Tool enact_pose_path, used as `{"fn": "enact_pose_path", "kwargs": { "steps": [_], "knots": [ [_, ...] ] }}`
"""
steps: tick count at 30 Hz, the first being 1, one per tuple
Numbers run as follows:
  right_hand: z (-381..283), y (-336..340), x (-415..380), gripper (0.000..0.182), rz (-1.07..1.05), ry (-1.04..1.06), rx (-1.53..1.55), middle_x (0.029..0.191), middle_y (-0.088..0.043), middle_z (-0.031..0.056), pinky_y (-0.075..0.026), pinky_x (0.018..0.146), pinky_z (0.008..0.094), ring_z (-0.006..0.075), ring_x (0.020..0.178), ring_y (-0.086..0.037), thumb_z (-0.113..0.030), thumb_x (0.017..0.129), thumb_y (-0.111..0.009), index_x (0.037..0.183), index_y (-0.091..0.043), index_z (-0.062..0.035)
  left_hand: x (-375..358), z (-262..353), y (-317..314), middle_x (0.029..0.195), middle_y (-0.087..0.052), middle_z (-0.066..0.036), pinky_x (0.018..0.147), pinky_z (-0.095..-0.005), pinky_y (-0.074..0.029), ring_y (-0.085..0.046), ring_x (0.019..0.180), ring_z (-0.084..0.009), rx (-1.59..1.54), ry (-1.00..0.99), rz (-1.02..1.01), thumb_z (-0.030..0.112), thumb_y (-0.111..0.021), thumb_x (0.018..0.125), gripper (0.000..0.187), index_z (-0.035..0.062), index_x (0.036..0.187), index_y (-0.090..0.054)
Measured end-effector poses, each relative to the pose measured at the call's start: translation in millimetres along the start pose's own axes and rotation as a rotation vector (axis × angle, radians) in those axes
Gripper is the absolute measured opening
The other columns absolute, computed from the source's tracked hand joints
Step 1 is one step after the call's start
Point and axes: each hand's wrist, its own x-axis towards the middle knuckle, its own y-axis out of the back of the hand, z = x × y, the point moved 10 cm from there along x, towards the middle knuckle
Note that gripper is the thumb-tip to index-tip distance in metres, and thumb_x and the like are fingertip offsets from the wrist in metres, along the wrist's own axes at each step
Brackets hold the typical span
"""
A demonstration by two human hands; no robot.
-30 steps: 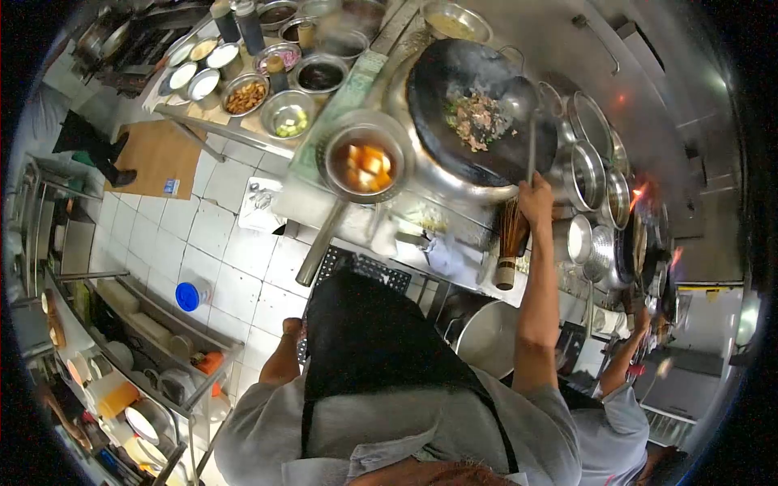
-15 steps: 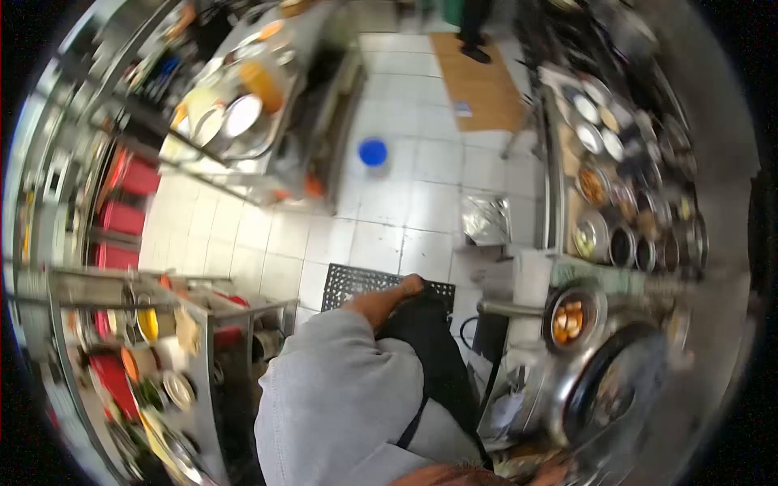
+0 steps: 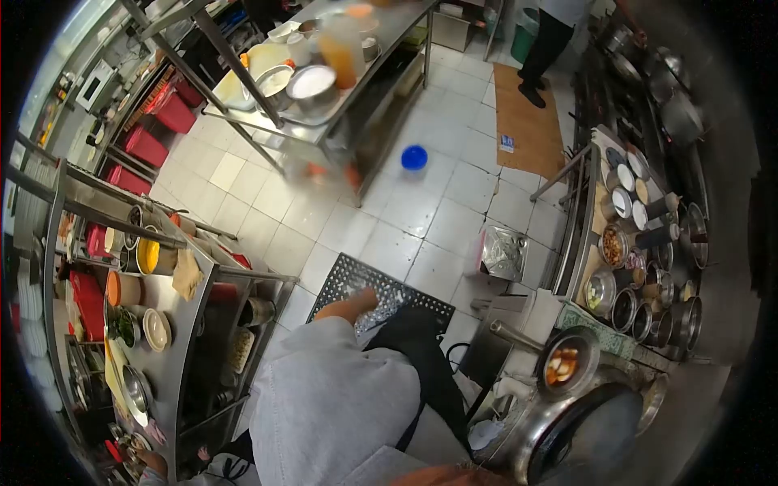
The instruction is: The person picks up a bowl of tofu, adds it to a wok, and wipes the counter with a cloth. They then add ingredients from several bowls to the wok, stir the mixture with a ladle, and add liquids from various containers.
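Note:
My left hand (image 3: 366, 300) reaches forward from a grey sleeve, low over the perforated black mat (image 3: 344, 283). Its fingers are curled, and crinkled silvery clear plastic (image 3: 387, 309) shows right at them, beside my dark-clad leg. Only a strip of my right forearm (image 3: 450, 476) appears at the bottom edge; the right hand is outside the picture. To the right, a metal bowl (image 3: 577, 347) with orange and white pieces sits by a large steel pot (image 3: 512, 433) and a round black lid or pan (image 3: 596, 429).
A blue bucket (image 3: 414, 157) stands on the tiles. Farther off, a person (image 3: 551, 44) is on a cardboard sheet (image 3: 527, 121). A foil-topped box (image 3: 501, 253) is near the right counter. Bowls crowd the left steel table (image 3: 174, 356), where another person's hand (image 3: 151, 462) shows.
My view has turned, shifting the room in the picture. My left hand has come back toward my body, and silvery plastic now shows beside it. My right hand has left the picture.

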Motion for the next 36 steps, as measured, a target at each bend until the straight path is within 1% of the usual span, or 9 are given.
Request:
{"fn": "enact_pose_path", "kwargs": {
  "steps": [2,12,13,17,20,25,29,32,36],
  "knots": [
    [6,2,0,0.051,0.002,-0.003,0.024,0.123,-0.063,0.0236,-0.051,0.090,0.0448,0.0400,0.107,-0.062,-0.031,0.097,-0.055,0.136,-0.053,0.0013,-9,-9,-5,0.118,-0.066,-0.021,0.092,-0.0456,-0.052,-0.066,0.107,-0.0356,0.138,0.099,-0.060,0.023,-0.060,0.085,0.032,0.0052,0.108,-0.072],
    [35,28,-8,0.050,0.038,0.053,0.246,0.118,-0.066,0.0238,-0.054,0.085,0.0442,0.0400,0.102,-0.065,-0.028,0.097,-0.055,0.135,-0.053,0.0022,55,152,2,0.081,-0.073,-0.015,0.070,-0.0430,-0.058,-0.072,0.075,-0.0300,0.606,-0.646,0.013,0.016,-0.060,0.079,0.019,0.0053,0.082,-0.075],
    [42,26,-5,0.049,0.022,0.090,0.307,0.117,-0.066,0.0238,-0.055,0.084,0.0441,0.0400,0.101,-0.066,-0.028,0.097,-0.055,0.135,-0.053,0.0023,58,156,17,0.082,-0.073,-0.015,0.072,-0.0427,-0.058,-0.072,0.080,-0.0299,0.293,-0.465,-0.049,0.018,-0.062,0.078,0.018,0.0050,0.082,-0.074],
    [53,42,-13,0.049,0.007,-0.015,0.024,0.119,-0.066,0.0225,-0.053,0.089,0.0435,0.0386,0.105,-0.065,-0.024,0.094,-0.057,0.136,-0.053,0.0020,54,175,40,0.086,-0.073,-0.015,0.077,-0.0401,-0.057,-0.071,0.087,-0.0298,-0.158,-0.176,0.022,0.022,-0.066,0.076,0.020,0.0045,0.081,-0.074],
    [67,59,-14,0.050,-0.049,-0.036,-0.159,0.121,-0.065,0.0215,-0.051,0.092,0.0430,0.0376,0.108,-0.064,-0.021,0.092,-0.059,0.136,-0.053,0.0018,42,210,6,0.087,-0.073,-0.016,0.079,-0.0416,-0.056,-0.070,0.084,-0.0319,0.474,-0.618,-0.083,0.021,-0.063,0.079,0.021,0.0038,0.081,-0.074],
    [136,85,-6,0.051,-0.223,0.039,-0.506,0.123,-0.065,0.0199,-0.048,0.098,0.0423,0.0359,0.112,-0.062,-0.016,0.089,-0.063,0.136,-0.053,0.0015,62,204,-11,0.090,-0.069,-0.025,0.075,-0.0478,-0.056,-0.069,0.083,-0.0382,0.453,-0.587,-0.125,0.020,-0.058,0.085,0.026,-0.0027,0.086,-0.071],
    [-48,133,-81,0.056,-0.150,-0.125,-0.592,0.112,-0.067,0.0250,-0.051,0.086,0.0428,0.0376,0.103,-0.065,-0.027,0.087,-0.068,0.135,-0.055,-0.0025,63,192,-25,0.079,-0.066,-0.021,0.071,-0.0491,-0.053,-0.067,0.076,-0.0377,0.457,-0.816,-0.189,0.029,-0.063,0.085,0.030,0.0005,0.083,-0.070],
    [-94,142,-76,0.048,-0.054,-0.379,-0.507,0.095,-0.069,0.0243,-0.050,0.071,0.0490,0.0417,0.088,-0.067,-0.025,0.089,-0.063,0.133,-0.056,-0.0053,29,197,-8,0.064,-0.062,-0.013,0.053,-0.0468,-0.046,-0.062,0.059,-0.0334,0.567,-1.112,0.043,0.026,-0.062,0.085,0.022,0.0095,0.070,-0.061],
    [-112,136,-96,0.043,0.109,-0.405,-0.535,0.097,-0.068,0.0257,-0.051,0.077,0.0518,0.0445,0.095,-0.065,-0.018,0.091,-0.060,0.133,-0.056,-0.0074,63,150,-36,0.073,-0.067,-0.016,0.064,-0.0466,-0.051,-0.066,0.071,-0.0347,0.494,-1.050,-0.281,0.024,-0.061,0.084,0.017,0.0082,0.081,-0.066]
  ]
}}
